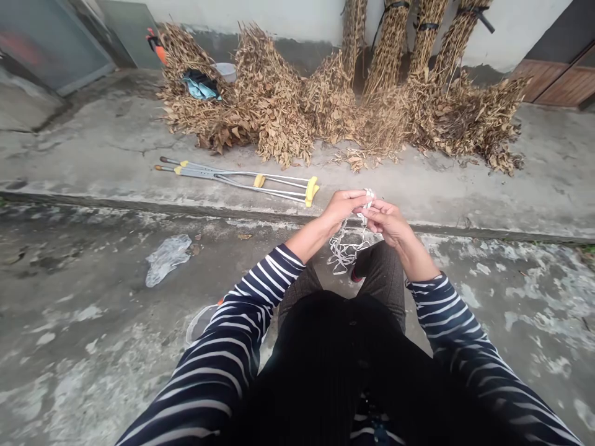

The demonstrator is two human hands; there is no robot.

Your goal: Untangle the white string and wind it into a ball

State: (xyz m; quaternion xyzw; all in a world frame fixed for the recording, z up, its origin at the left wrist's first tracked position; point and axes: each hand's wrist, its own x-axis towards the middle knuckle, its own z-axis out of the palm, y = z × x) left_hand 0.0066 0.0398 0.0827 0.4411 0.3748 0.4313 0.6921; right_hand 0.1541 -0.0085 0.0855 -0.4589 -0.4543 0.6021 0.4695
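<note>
A tangle of white cord (344,251) hangs in loops below my hands, over the gap between my knees. My left hand (344,205) pinches the upper part of the cord, its fingers pointing right. Close against it, my right hand (387,218) also has its thumb and fingers closed on the cord. The fingertips of both hands nearly meet at a small white bunch. Exactly how the strands run between the fingers is too small to make out.
A pair of crutches (242,179) lies on the raised concrete step. Dried plant bundles (274,105) lean along the wall behind. A crumpled plastic bag (168,259) lies on the lower ground at left. A white container (201,323) is partly hidden by my left sleeve.
</note>
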